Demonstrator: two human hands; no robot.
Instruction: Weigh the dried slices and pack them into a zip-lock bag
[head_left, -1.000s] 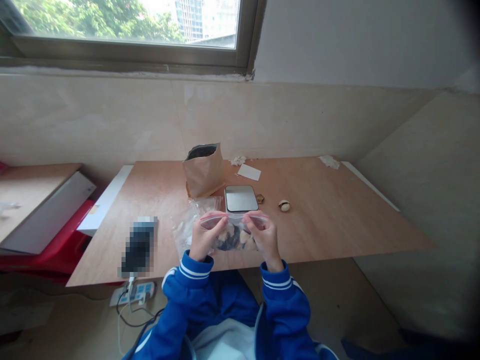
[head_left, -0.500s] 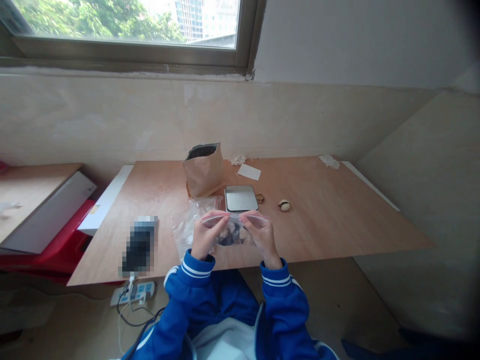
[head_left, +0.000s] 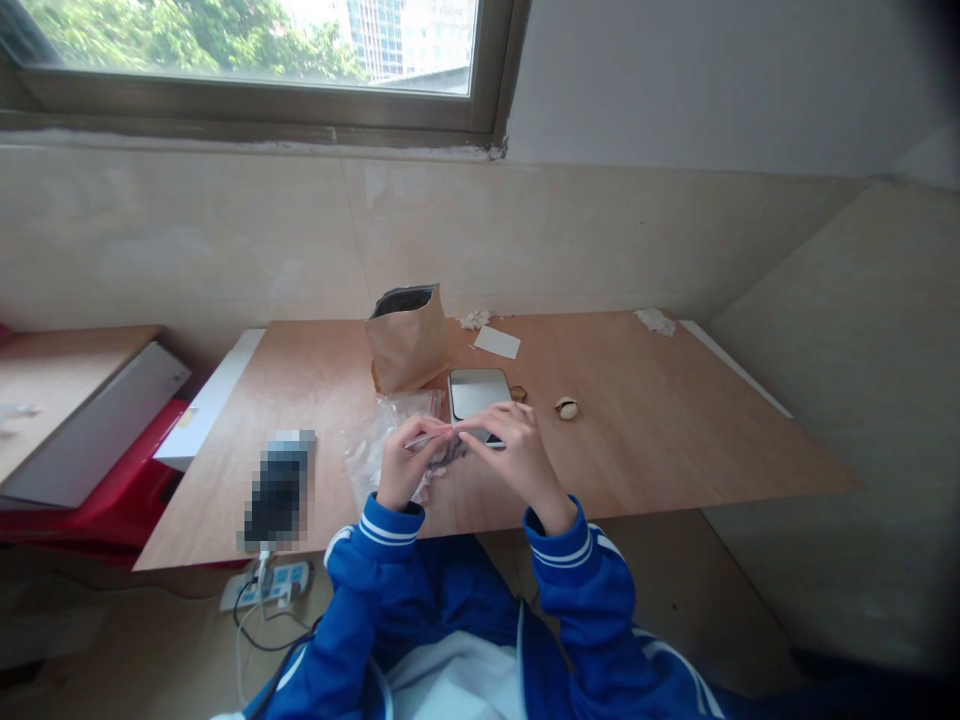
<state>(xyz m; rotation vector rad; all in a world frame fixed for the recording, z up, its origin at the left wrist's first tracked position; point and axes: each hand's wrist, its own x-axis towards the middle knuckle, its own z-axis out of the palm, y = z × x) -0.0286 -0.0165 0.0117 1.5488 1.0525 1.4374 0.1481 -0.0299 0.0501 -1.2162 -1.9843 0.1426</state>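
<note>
Between my two hands, over the table's front part, is a clear zip-lock bag (head_left: 448, 455) with dark and pale pieces inside, partly hidden by my fingers. My left hand (head_left: 406, 460) pinches the pink-edged top of the bag on its left side. Thumb and fingers of my right hand (head_left: 514, 447) close on the same edge, near the left fingertips. Just beyond the hands lies a small digital scale (head_left: 478, 390) with a silver plate, its near edge partly covered by my right hand. Clear plastic bags (head_left: 367, 455) lie under and left of my left hand.
An open brown paper pouch (head_left: 409, 345) stands behind the scale. Nearby lie a white card (head_left: 497, 342), a brown piece (head_left: 518, 394) and a pale, shell-like round thing (head_left: 567, 408). A blurred-out phone-like device (head_left: 279, 490) with a cable is at left, above a power strip (head_left: 289, 583).
My right hand has moved left along the bag's edge, close to my left hand. The bag was spread wide between the hands before; now it is bunched and turned.
</note>
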